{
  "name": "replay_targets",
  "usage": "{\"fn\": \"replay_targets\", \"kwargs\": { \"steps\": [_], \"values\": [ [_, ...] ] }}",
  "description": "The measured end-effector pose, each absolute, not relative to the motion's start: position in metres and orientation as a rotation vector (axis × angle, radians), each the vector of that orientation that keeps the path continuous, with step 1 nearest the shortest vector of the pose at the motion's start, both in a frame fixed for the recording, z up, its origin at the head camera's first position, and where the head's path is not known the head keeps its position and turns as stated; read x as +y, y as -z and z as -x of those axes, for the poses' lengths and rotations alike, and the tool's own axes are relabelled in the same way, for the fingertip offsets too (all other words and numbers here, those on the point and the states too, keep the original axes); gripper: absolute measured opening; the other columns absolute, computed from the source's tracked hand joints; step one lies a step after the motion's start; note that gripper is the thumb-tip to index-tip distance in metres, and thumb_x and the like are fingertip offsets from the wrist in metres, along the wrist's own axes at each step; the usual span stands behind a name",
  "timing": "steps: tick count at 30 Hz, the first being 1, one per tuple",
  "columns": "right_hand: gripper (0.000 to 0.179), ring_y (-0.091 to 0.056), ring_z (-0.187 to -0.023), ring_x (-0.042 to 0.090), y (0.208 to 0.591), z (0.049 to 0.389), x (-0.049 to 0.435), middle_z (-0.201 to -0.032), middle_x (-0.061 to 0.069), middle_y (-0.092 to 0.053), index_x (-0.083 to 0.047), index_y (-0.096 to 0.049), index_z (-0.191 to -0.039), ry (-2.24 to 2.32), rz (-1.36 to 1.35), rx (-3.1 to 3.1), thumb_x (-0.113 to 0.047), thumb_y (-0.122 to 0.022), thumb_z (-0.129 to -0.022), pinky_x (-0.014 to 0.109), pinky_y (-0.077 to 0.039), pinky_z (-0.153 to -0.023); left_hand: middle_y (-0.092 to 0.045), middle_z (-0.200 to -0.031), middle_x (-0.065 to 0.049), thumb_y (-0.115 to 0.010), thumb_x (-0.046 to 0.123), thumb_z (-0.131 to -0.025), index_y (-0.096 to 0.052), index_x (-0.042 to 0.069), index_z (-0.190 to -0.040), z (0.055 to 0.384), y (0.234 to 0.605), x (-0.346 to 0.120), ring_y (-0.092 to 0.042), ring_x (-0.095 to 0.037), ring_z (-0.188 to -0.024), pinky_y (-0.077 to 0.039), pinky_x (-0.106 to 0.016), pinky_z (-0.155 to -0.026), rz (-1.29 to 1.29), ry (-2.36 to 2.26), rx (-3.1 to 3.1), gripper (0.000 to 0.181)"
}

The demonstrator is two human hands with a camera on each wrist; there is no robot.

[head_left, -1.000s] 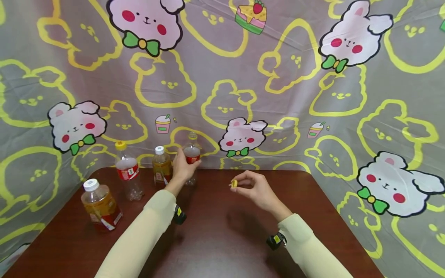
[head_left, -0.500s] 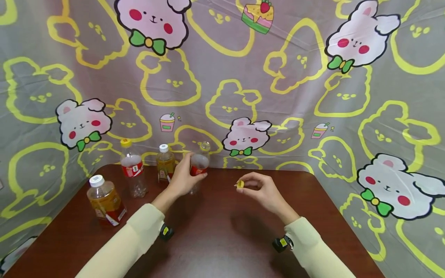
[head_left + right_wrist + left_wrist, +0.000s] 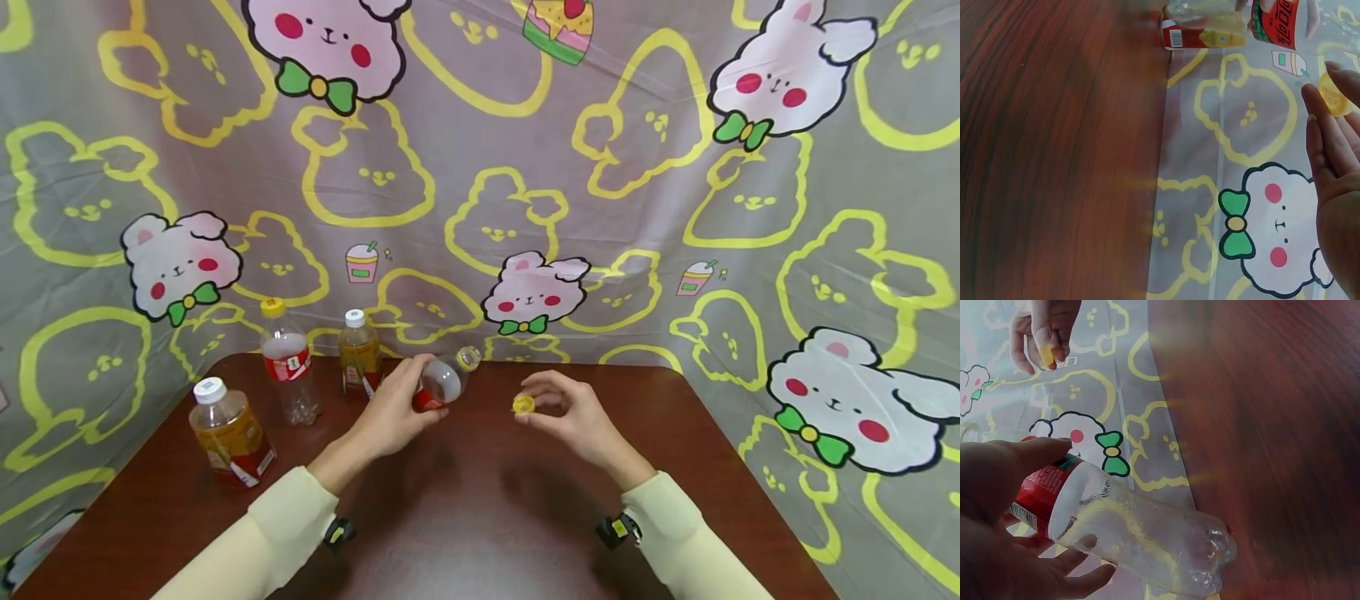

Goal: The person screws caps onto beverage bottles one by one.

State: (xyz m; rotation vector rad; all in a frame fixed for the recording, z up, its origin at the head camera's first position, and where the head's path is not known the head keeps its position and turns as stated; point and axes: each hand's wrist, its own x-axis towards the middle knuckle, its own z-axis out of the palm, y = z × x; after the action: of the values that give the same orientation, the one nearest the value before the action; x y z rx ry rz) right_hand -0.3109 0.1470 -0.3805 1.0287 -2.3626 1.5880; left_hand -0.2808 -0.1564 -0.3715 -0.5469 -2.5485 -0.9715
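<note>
My left hand grips a clear plastic bottle round its red label. The bottle is tilted in the head view, its uncapped neck pointing up and to the right. Between the thumb and fingers of my right hand is a yellow bottle cap, pinched at its edge, its hollow side toward the head camera. A short gap separates cap and bottle mouth. In the left wrist view the bottle's lower half shows no visible drink inside.
On the left of the brown table stand a clear bottle with a yellow cap and two white-capped bottles with orange-brown labels, one near and one farther back. A patterned cloth hangs behind the table.
My left hand has tipped the bottle from upright to a rightward slant and brought it nearer. The right hand has shifted slightly right, turning the cap's hollow side toward the head camera.
</note>
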Motion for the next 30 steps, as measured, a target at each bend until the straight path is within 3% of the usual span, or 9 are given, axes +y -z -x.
{"fn": "replay_targets", "kwargs": {
  "steps": [7, 15, 22, 30],
  "values": [
    [0.04, -0.069, -0.083, 0.009, 0.376, 0.31, 0.147, -0.095, -0.01, -0.073, -0.018, -0.069, -0.114, -1.28, -1.045, -2.456, -0.021, -0.088, -0.078, 0.031, -0.05, -0.078, -0.061, -0.117, -0.009, -0.09, 0.017, -0.073, -0.054, 0.01, -0.136, 0.273, 0.377, -0.158, -0.059, -0.03, -0.101, -0.05, -0.049, -0.086, 0.547, 0.739, -2.588, 0.074],
    [0.046, -0.068, -0.083, 0.004, 0.371, 0.305, 0.138, -0.093, -0.011, -0.072, -0.015, -0.067, -0.118, -1.141, -1.156, -2.479, -0.011, -0.088, -0.077, 0.036, -0.054, -0.083, -0.061, -0.115, -0.006, -0.092, 0.022, -0.069, -0.058, 0.02, -0.137, 0.261, 0.386, -0.154, -0.058, -0.03, -0.099, -0.051, -0.048, -0.075, 0.583, 0.497, -2.613, 0.076],
    [0.044, -0.068, -0.083, 0.005, 0.369, 0.301, 0.132, -0.096, -0.009, -0.072, -0.014, -0.067, -0.116, -1.131, -1.218, -2.472, -0.008, -0.087, -0.077, 0.033, -0.054, -0.08, -0.06, -0.114, -0.007, -0.093, 0.024, -0.068, -0.061, 0.02, -0.136, 0.255, 0.396, -0.151, -0.057, -0.031, -0.1, -0.049, -0.047, -0.076, 0.581, 0.463, -2.632, 0.075],
    [0.036, -0.068, -0.083, 0.005, 0.374, 0.297, 0.13, -0.099, -0.011, -0.071, -0.015, -0.069, -0.112, -1.143, -1.228, -2.492, -0.017, -0.087, -0.08, 0.03, -0.055, -0.078, -0.058, -0.114, -0.007, -0.093, 0.024, -0.068, -0.062, 0.021, -0.136, 0.249, 0.399, -0.15, -0.055, -0.031, -0.102, -0.049, -0.049, -0.08, 0.563, 0.411, -2.66, 0.075]
  ]
}}
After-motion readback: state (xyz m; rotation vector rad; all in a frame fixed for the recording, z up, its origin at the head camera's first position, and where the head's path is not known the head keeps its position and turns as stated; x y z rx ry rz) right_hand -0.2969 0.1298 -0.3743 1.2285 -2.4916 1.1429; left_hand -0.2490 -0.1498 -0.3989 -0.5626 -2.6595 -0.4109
